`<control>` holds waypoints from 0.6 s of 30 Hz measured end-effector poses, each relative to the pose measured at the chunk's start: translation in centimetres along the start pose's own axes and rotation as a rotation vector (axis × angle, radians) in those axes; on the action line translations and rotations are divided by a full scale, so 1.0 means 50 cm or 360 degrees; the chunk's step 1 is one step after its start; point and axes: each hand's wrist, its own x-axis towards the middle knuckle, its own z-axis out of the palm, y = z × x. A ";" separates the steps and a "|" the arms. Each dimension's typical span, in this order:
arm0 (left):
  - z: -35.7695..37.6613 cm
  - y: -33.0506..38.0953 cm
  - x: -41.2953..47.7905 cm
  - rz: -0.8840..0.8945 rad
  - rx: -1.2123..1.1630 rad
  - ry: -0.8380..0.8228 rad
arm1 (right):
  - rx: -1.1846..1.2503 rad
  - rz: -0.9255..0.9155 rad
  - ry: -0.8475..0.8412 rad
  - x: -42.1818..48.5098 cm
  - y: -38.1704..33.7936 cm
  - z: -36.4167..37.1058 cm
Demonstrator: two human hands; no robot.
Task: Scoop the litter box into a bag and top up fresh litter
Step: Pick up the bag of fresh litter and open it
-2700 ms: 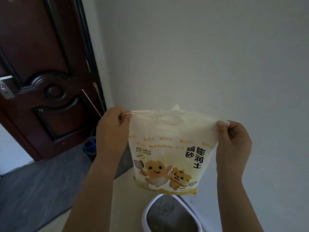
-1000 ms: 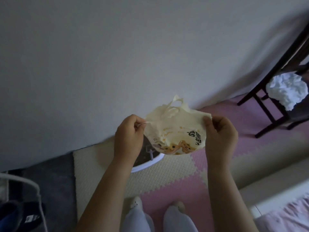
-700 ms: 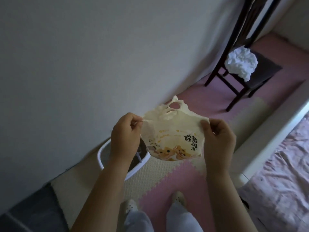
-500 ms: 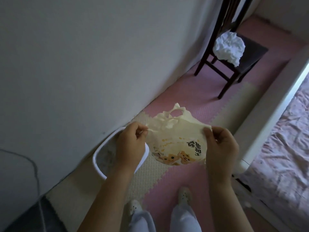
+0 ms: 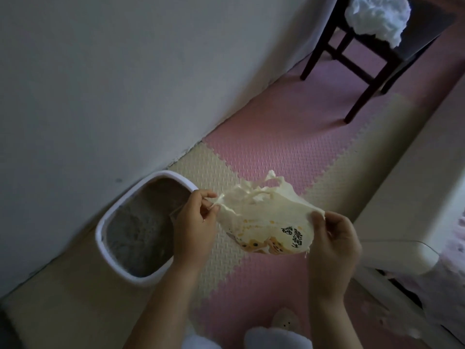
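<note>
- Litter bag [image 5: 266, 222]: cream plastic, printed with black characters and orange cartoon animals; crumpled and limp, held in the air between both hands, above the foam mat and just right of the litter box. Torn handle strips stick up from its upper edge.
- Left hand [image 5: 195, 222]: pinching the bag's left edge between thumb and fingertips, pulling it taut.
- Right hand [image 5: 334, 243]: thumb and fingers clamped on the bag's right edge.
- Litter box [image 5: 110, 248]: white-rimmed, rounded tub on the floor against the wall, holding grey litter with an uneven surface; partly hidden behind the left hand.
- Foam mat [image 5: 276, 137]: interlocking pink and cream tiles, laid along the wall under the box and the person's feet.
- Slipper [image 5: 285, 321]: pale, at the bottom edge, on a pink tile.
- Chair [image 5: 362, 61]: dark wood, well apart at upper right, with a crumpled white cloth [image 5: 375, 16] on its seat.
- Wall [image 5: 125, 71]: plain, pale, filling the left side.
</note>
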 end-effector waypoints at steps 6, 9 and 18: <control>0.146 -0.226 0.055 0.0093 -0.0074 0.0177 | 0.0023 -0.0033 0.0011 0.021 0.263 0.112; 0.196 -0.307 0.095 0.0200 -0.0065 0.0296 | -0.0002 -0.0163 -0.0039 0.043 0.358 0.169; 0.236 -0.377 0.167 0.0461 0.0016 0.0501 | 0.0324 -0.0257 -0.0135 0.063 0.434 0.269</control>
